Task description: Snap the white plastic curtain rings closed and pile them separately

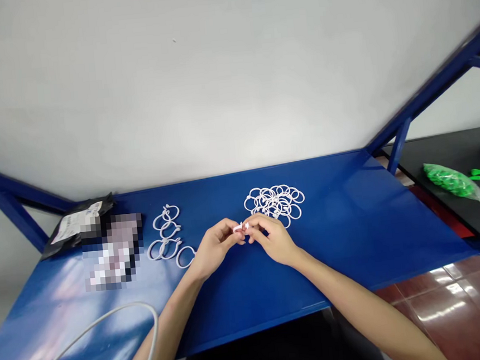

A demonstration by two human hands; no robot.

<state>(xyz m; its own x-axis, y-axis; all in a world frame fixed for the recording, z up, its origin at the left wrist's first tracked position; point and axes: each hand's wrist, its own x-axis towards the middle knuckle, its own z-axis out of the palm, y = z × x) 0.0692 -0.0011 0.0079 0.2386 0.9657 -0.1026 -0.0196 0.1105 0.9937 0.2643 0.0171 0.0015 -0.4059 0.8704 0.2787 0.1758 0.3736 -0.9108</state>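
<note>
Over the middle of the blue table, my left hand [216,248] and my right hand [276,239] meet fingertip to fingertip. Both are closed in a pinch on a small white plastic ring [238,228], whose two ends show between the fingers; the rest of it is hidden. Just behind my right hand lies a heap of white rings [276,200], overlapping one another. Left of my left hand several more white rings [169,231] lie loosely spread, some with small clasp ends visible. One single ring [183,257] is partly covered by my left hand.
A black plastic parcel [82,223] with a label and a blurred packet [118,249] lie at the table's left. A pale cable [104,315] loops across the front left. Blue metal frame bars [400,143] border the table [354,237]. A bag of green pieces [450,181] rests on a dark surface at right.
</note>
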